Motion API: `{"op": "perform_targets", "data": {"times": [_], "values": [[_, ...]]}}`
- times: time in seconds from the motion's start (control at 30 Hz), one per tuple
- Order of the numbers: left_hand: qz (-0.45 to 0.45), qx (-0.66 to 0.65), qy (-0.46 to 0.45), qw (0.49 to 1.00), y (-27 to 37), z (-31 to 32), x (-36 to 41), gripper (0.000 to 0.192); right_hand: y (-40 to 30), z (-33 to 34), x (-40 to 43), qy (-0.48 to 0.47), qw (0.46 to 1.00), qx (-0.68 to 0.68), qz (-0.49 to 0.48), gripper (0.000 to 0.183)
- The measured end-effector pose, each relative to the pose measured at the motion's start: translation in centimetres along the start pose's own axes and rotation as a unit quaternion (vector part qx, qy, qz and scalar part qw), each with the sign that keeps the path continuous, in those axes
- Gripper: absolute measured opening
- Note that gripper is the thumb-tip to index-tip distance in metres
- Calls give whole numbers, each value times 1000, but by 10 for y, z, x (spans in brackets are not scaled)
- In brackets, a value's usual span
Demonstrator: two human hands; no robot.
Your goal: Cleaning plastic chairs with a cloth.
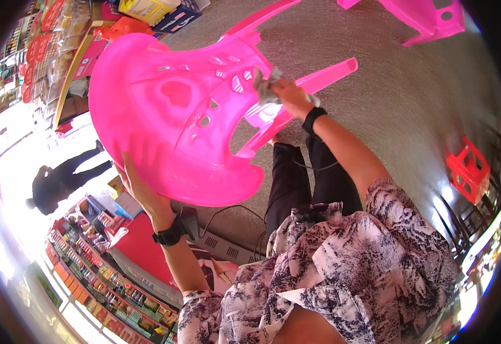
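Note:
A pink plastic chair (pixel 147 116) with cut-out slots in its backrest is held up and tilted before me, its legs pointing away to the upper right. My left hand (pixel 145 189) supports the rounded rim of the backrest from behind; its fingers show as shadows through the plastic. A crumpled grey cloth (pixel 267 88) is in my right hand (pixel 292 96), pressed on the chair near the seat and a leg. Part of the cloth hangs out beside the wrist.
Another pink plastic chair (pixel 431 21) stands at the top right, and a red plastic stool (pixel 469 172) at the right. Packed shelves (pixel 112 292) line the lower left. A person (pixel 61 182) is in the bright doorway. A cable (pixel 237 206) runs near my legs.

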State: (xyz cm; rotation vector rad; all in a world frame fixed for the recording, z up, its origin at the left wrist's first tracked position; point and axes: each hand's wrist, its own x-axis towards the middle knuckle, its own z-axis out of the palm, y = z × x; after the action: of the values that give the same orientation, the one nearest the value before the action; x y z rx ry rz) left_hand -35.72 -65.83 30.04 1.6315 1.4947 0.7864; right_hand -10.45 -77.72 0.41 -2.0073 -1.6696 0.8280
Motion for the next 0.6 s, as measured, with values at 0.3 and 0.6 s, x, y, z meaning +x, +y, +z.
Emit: {"op": "perform_targets", "data": {"times": [0.3, 0.6], "values": [[-140, -152, 103, 973, -33, -22, -18, 44, -25, 20, 35, 61, 989, 129, 28, 42], [-146, -199, 100, 964, -70, -14, -33, 49, -236, -17, 24, 85, 889, 408, -190, 54]]}}
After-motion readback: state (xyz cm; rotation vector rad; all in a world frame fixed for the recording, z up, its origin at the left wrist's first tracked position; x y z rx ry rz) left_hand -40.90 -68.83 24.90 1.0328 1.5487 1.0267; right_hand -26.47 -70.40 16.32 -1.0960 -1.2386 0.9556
